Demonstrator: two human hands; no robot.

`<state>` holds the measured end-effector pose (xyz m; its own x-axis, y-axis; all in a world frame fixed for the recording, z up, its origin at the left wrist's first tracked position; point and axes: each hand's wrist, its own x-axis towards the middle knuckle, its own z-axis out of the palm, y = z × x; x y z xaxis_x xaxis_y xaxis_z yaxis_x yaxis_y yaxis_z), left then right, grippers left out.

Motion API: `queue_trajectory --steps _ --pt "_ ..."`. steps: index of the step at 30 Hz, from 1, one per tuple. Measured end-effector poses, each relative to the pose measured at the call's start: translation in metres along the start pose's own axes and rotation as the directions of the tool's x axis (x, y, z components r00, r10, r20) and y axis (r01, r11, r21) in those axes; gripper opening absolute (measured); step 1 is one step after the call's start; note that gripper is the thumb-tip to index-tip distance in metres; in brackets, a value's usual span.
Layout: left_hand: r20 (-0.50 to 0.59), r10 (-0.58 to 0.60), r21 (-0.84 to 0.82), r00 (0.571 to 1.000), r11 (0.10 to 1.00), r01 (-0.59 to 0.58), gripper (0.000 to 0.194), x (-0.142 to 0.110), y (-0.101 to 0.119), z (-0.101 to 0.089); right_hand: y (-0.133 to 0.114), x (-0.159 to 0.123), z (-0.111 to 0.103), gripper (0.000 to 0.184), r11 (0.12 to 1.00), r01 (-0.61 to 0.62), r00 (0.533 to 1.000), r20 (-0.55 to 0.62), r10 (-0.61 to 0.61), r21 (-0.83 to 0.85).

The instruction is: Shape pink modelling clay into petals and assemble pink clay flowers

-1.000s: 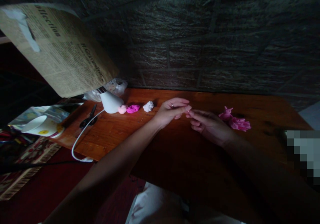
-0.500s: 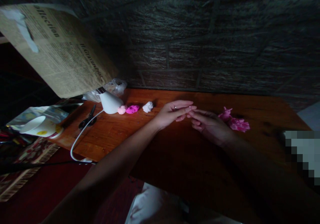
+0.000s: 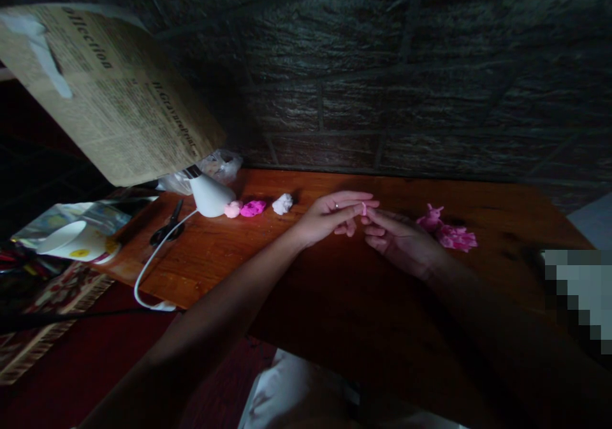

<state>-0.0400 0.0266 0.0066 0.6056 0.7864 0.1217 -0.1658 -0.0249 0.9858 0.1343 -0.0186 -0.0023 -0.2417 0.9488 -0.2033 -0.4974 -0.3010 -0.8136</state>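
Observation:
A tiny piece of light pink clay [image 3: 364, 208] is pinched between the fingertips of both hands above the wooden table. My left hand [image 3: 331, 215] wears a ring and has its thumb and fingers against the piece from the left. From the right, my right hand [image 3: 398, 236] presses its thumb and finger to the same piece. Just beyond the right hand lie pink clay figures: one with ear-like points [image 3: 431, 217] and a wider, ruffled one [image 3: 458, 238]. Left of my hands, lumps of white clay [image 3: 282, 204], bright magenta clay [image 3: 253, 208] and pale pink clay [image 3: 233, 209] sit in a row.
A lamp with a white base [image 3: 213, 198] and newsprint shade [image 3: 124, 97] stands at the left, its white cord [image 3: 141, 269] curving over the table edge. Nearby are black scissors [image 3: 167, 228], a paper cup [image 3: 74, 241] and a clear plastic bag [image 3: 224, 166]. A dark brick wall [image 3: 335, 65] rises behind.
The fingertips have parted slightly, so more of the light pink piece shows between them. The other clay and the figures stay where they were.

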Motion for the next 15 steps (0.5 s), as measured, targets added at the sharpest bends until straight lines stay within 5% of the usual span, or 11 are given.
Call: queue_trajectory --steps 6,15 --pt "0.027 0.018 0.097 0.999 0.995 -0.02 0.042 -0.0016 -0.0005 -0.0015 0.002 0.001 0.0001 0.032 0.967 0.135 0.991 0.006 -0.137 -0.216" --pt "0.006 0.02 0.072 1.0 0.997 -0.021 0.043 0.0004 -0.0065 0.0 0.0033 -0.0014 0.0001 0.044 0.766 0.279 0.952 0.061 -0.301 -0.58"
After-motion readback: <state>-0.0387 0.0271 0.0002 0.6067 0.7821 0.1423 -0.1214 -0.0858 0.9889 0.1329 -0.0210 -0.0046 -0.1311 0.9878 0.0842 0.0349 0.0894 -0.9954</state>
